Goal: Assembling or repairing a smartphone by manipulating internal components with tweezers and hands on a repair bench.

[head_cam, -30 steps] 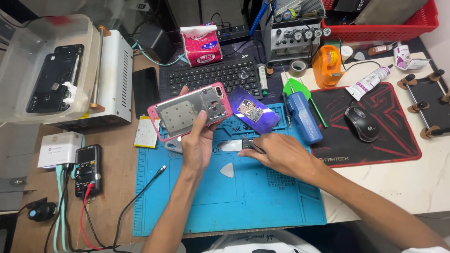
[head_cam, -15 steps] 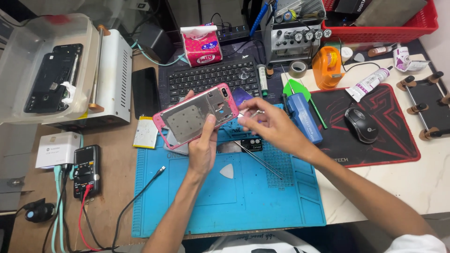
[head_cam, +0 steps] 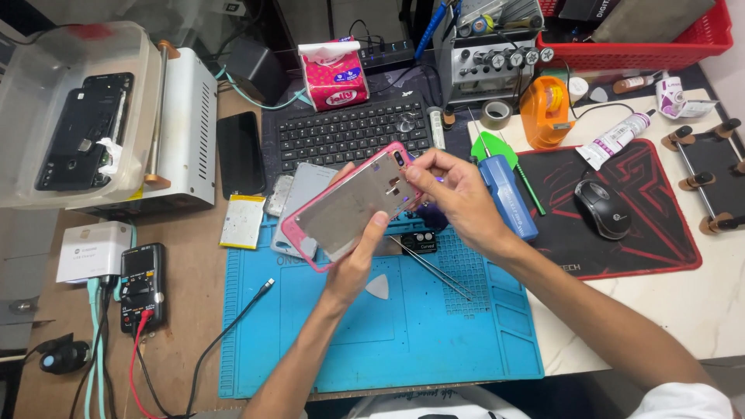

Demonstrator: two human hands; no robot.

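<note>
My left hand holds a pink-framed phone housing tilted above the blue work mat, its bare metal inside facing me. My right hand is at the housing's upper end, thumb and forefinger pinched on its top edge near the camera cutout. Whether a small part sits between those fingers cannot be told. Metal tweezers and a white triangular pick lie on the mat just below both hands. A grey back panel lies partly hidden under the housing.
A black keyboard and a red tissue pack are behind the hands. A blue tool, a mouse on a red-black pad and an orange tape dispenser sit to the right. A black phone, a multimeter and a white machine are to the left.
My right hand rose from the mat beside the tweezers to the top end of the housing. My left hand tilted the housing and brought it lower and closer.
</note>
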